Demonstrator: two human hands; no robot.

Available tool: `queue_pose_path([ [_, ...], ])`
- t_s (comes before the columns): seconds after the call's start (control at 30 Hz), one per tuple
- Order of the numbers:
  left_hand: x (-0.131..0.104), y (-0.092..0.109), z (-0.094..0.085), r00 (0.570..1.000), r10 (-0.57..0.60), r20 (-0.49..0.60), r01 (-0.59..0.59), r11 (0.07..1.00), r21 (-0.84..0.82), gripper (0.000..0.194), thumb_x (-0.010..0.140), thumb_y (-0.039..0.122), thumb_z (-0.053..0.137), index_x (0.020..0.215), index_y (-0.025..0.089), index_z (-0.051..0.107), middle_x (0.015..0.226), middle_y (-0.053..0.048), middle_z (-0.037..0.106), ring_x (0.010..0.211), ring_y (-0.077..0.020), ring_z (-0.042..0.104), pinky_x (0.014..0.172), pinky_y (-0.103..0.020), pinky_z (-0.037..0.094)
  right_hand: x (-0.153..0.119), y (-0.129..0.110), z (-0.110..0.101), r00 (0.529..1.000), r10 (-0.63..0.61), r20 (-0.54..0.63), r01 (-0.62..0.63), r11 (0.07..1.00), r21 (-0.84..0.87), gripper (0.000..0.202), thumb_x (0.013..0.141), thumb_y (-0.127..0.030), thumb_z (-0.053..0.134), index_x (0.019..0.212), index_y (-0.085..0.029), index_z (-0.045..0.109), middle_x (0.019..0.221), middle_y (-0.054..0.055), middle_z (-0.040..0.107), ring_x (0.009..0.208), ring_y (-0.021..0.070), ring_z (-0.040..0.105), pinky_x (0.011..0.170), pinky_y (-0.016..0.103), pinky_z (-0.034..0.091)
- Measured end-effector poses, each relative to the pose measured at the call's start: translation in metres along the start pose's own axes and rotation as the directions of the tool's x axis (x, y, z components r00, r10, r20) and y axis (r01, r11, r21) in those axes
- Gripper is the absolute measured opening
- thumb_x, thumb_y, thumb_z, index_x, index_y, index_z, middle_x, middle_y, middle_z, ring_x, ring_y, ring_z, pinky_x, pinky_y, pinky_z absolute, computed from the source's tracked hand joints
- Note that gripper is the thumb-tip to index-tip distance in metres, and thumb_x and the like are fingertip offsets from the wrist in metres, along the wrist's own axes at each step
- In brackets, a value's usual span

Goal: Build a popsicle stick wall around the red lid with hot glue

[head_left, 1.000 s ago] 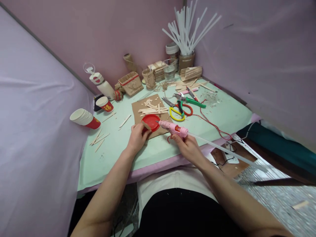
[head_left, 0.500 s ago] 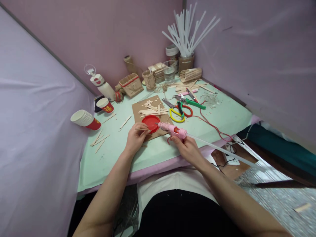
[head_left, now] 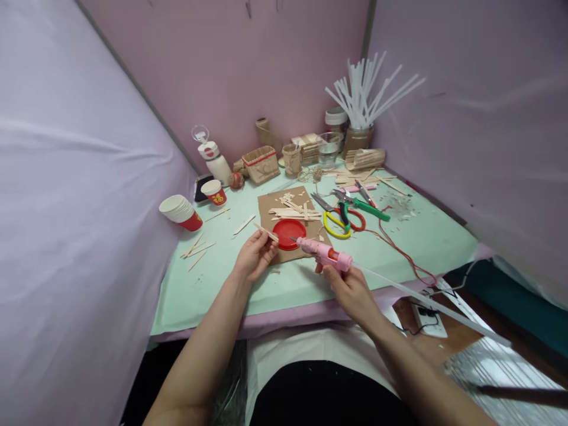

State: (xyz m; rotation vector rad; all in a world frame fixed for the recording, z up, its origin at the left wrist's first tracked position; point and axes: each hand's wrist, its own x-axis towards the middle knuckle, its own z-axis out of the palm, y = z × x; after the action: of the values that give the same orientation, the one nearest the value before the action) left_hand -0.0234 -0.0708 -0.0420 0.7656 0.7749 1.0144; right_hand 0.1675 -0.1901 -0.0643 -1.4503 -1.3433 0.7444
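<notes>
While a thin wooden strip point(head_left: 264, 230) is pinched between the thumb and fingertips of the left hand point(head_left: 256, 255), a pink glue gun point(head_left: 326, 252) is gripped by the right hand point(head_left: 350, 290), its fingers wrapped around from below; how the forefinger is placed cannot be told. The strip is held near the left edge of the red lid point(head_left: 288, 229), by the end closer to it, apparently so that the other end is left free. The nozzle point(head_left: 293, 239) is aimed leftward over the lid, perhaps so that drips would be caught there; whether the lid is touched cannot be told. Rearward, a long glue stick point(head_left: 426, 303) is left trailing past the table edge, presumably for lack of room inside the gun. Beneath the lid, a cardboard sheet point(head_left: 267, 202) is laid, probably as protection for the green tabletop point(head_left: 222, 302).
</notes>
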Motion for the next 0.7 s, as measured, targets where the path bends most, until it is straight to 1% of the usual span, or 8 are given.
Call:
queue_pose_path([
  [0.07, -0.001, 0.0, 0.0, 0.998, -0.046, 0.032, 0.05, 0.99, -0.132, 0.014, 0.079, 0.018, 0.07, 0.076, 0.014, 0.057, 0.07, 0.002, 0.057, 0.058, -0.0021, 0.053, 0.053, -0.009, 0.046, -0.003, -0.003, 0.003, 1.0, 0.008, 0.015, -0.008, 1.0, 0.004, 0.049, 0.089, -0.057, 0.042, 0.093, -0.019, 0.072, 0.07, 0.006, 0.069, 0.067, 0.0229, 0.064, 0.06, 0.032, 0.051],
  [0.13, -0.003, -0.002, 0.001, 0.995, -0.073, 0.07, 0.087, 0.969, -0.233, 0.012, 0.08, 0.014, 0.068, 0.078, 0.014, 0.057, 0.071, 0.002, 0.056, 0.058, -0.0017, 0.053, 0.052, -0.009, 0.045, -0.007, -0.005, 0.005, 1.0, 0.002, 0.019, -0.002, 1.0, -0.017, 0.05, 0.089, -0.057, 0.041, 0.092, -0.018, 0.072, 0.069, 0.007, 0.067, 0.063, 0.022, 0.062, 0.056, 0.031, 0.049],
  [0.2, -0.004, -0.005, 0.003, 0.993, -0.088, 0.085, 0.109, 0.948, -0.299, 0.01, 0.082, 0.011, 0.065, 0.078, 0.013, 0.056, 0.073, 0.001, 0.056, 0.059, -0.0018, 0.053, 0.052, -0.008, 0.045, -0.01, -0.006, 0.007, 1.0, -0.017, 0.002, 0.017, 0.999, -0.036, 0.052, 0.088, -0.058, 0.042, 0.092, -0.017, 0.072, 0.071, 0.008, 0.067, 0.061, 0.0211, 0.06, 0.054, 0.031, 0.048],
  [0.3, -0.005, -0.007, 0.005, 0.991, -0.106, 0.083, 0.129, 0.928, -0.349, 0.01, 0.084, 0.011, 0.062, 0.077, 0.013, 0.056, 0.071, 0.001, 0.055, 0.057, -0.0019, 0.052, 0.051, -0.008, 0.046, -0.013, -0.004, 0.009, 0.999, -0.045, -0.027, 0.044, 0.998, -0.036, 0.051, 0.088, -0.058, 0.042, 0.092, -0.016, 0.071, 0.076, 0.009, 0.068, 0.061, 0.0203, 0.059, 0.053, 0.031, 0.048],
  [0.4, -0.006, -0.008, 0.007, 0.99, -0.117, 0.079, 0.139, 0.916, -0.376, 0.01, 0.085, 0.013, 0.062, 0.077, 0.013, 0.056, 0.07, 0.001, 0.054, 0.056, -0.0018, 0.052, 0.05, -0.008, 0.046, -0.015, -0.001, 0.012, 0.996, -0.081, -0.033, 0.08, 0.996, -0.046, 0.046, 0.089, -0.055, 0.043, 0.094, -0.018, 0.07, 0.079, 0.009, 0.068, 0.067, 0.0214, 0.061, 0.059, 0.032, 0.05],
  [0.5, -0.006, -0.008, 0.007, 0.989, -0.125, 0.074, 0.144, 0.907, -0.396, 0.013, 0.086, 0.013, 0.062, 0.075, 0.013, 0.056, 0.069, 0.001, 0.054, 0.056, -0.0017, 0.052, 0.05, -0.008, 0.046, -0.015, 0.001, 0.015, 0.992, -0.124, -0.021, 0.123, 0.991, -0.057, 0.04, 0.091, -0.051, 0.043, 0.096, -0.019, 0.068, 0.083, 0.008, 0.069, 0.077, 0.0235, 0.063, 0.069, 0.035, 0.052],
  [0.6, -0.005, -0.009, 0.005, 0.988, -0.14, 0.062, 0.153, 0.899, -0.41, 0.015, 0.086, 0.012, 0.061, 0.072, 0.011, 0.056, 0.068, 0.0, 0.055, 0.055, -0.0017, 0.052, 0.05, -0.007, 0.045, -0.015, 0.0, 0.018, 0.984, -0.175, -0.006, 0.175, 0.984, -0.045, 0.035, 0.091, -0.047, 0.044, 0.098, -0.02, 0.066, 0.089, 0.008, 0.07, 0.085, 0.0247, 0.064, 0.079, 0.037, 0.051],
  [0.7, -0.005, -0.01, 0.003, 0.987, -0.152, 0.057, 0.162, 0.888, -0.43, 0.016, 0.087, 0.012, 0.061, 0.071, 0.011, 0.057, 0.067, -0.001, 0.056, 0.056, -0.0022, 0.054, 0.049, -0.007, 0.046, -0.016, 0.0, 0.02, 0.976, -0.217, -0.005, 0.216, 0.975, -0.051, 0.03, 0.092, -0.043, 0.045, 0.097, -0.02, 0.064, 0.094, 0.008, 0.069, 0.088, 0.0244, 0.064, 0.082, 0.036, 0.049],
])
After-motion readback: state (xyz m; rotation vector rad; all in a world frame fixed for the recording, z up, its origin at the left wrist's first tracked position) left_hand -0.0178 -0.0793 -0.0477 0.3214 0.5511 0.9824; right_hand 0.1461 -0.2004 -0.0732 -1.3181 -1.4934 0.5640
